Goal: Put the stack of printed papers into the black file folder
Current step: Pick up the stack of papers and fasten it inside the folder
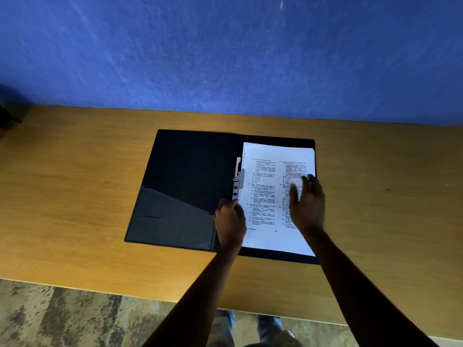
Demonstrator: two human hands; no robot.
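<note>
The black file folder lies open flat on the wooden table. The stack of printed papers lies on the folder's right half, text side up, its left edge against the metal clip at the spine. My left hand is curled at the lower end of the clip, its fingertips touching the clip and the papers' left edge. My right hand rests flat, fingers spread, on the right part of the stack.
A blue wall stands right behind the table. A dark object sits at the table's far left edge. Patterned floor and my feet show below the table's near edge.
</note>
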